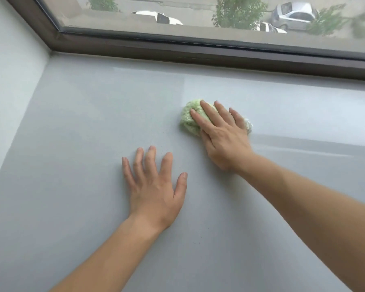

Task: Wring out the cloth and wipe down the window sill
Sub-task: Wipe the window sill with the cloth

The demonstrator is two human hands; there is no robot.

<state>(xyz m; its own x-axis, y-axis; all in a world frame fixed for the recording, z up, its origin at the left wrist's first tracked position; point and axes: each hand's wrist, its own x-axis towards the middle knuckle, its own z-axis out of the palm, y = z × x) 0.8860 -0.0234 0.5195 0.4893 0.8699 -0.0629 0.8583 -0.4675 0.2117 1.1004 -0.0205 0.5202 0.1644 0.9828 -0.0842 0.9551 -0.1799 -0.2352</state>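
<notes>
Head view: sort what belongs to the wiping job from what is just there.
Job:
bunched green terry cloth
glossy pale grey window sill
right hand pressing the cloth
left hand flat on sill

Just there:
dark brown window frame
parked cars outside

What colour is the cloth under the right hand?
Light green cloth, with a whitish edge; seen in the head view.

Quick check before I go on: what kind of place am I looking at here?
Likely an upper-floor room indoors, at a window. A wide pale window sill runs under a dark window frame, and parked cars and trees show below through the glass. The right hand presses a green cloth on the sill.
</notes>
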